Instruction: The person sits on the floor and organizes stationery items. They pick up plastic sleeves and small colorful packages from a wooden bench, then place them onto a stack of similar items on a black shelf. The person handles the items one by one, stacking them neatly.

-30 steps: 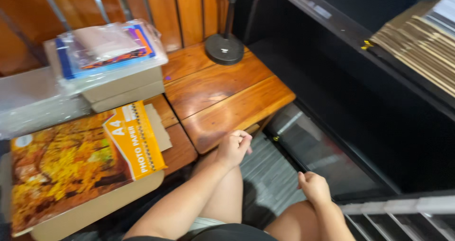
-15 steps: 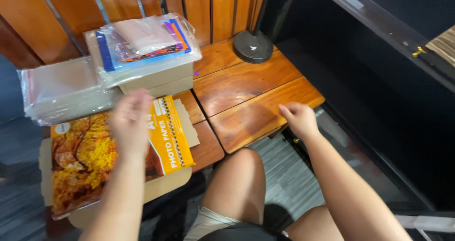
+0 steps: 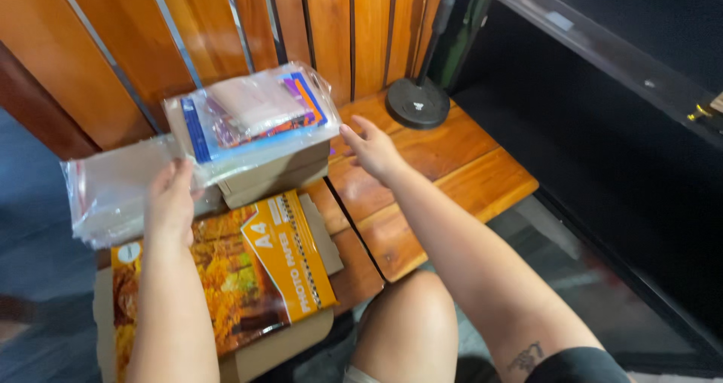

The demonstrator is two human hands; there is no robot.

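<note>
Wooden bench (image 3: 444,172) against slatted wall (image 3: 188,36); left hand (image 3: 169,202) and right hand (image 3: 373,151), grips open, flank plastic-wrapped packet (image 3: 252,119)

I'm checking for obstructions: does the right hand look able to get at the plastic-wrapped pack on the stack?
Probably yes. The right hand is open beside the pack, with nothing between them; the left hand is at the stack's other side.

Black round stand base (image 3: 416,103) — perhaps a lamp's.
</note>
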